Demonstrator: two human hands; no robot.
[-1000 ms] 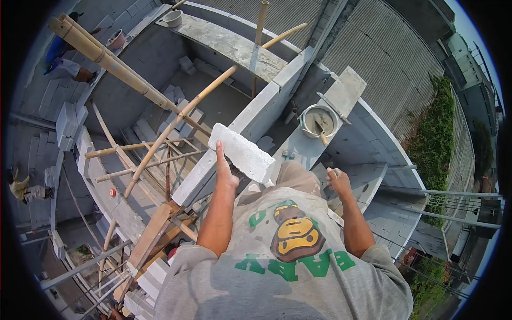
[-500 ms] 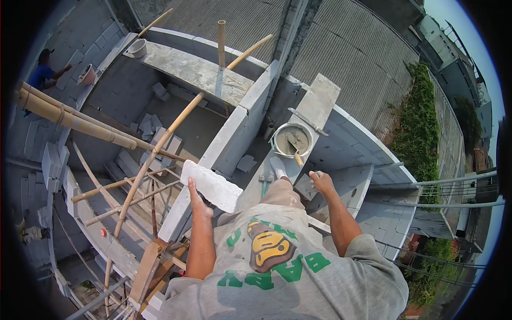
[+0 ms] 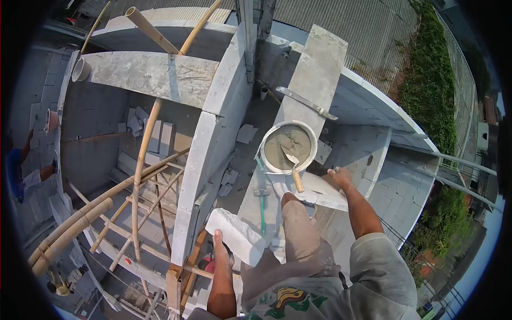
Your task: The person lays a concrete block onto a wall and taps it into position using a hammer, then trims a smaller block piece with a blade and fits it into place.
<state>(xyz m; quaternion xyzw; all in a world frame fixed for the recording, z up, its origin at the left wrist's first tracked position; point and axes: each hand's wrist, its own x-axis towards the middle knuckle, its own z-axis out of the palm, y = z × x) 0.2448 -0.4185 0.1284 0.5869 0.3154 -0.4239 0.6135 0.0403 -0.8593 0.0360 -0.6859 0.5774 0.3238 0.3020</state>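
White, rough-faced block (image 3: 234, 234) sits in the left hand (image 3: 223, 256), the thumb up along its near side and the palm beneath; it is held clear of the wall, so it is not laid. Beyond it, pale block wall (image 3: 200, 154) already stands in long straight runs with fine seams, its top edge carrying no fresh mortar that shows. Grey mortar (image 3: 277, 144) looks mixed and ready, thick and dimpled, filling much of a round white bucket (image 3: 315, 149) that spans most of the width of the grey plank (image 3: 328, 53). A trowel (image 3: 297, 181) leans in it, its smeared blade in the paste and its wooden handle over the near rim. The right hand (image 3: 342, 177) is beside the bucket, past the plank's right edge, fingers loosely curled; whether they pinch anything cannot be told. Toward the plank's far end, a long flat-bladed tool (image 3: 304, 101) lies aslant, its handle at the right edge. Nearer the body, a green-handled hammer (image 3: 262, 210) lies lengthwise on the plank, left of the bent leg (image 3: 301, 224).
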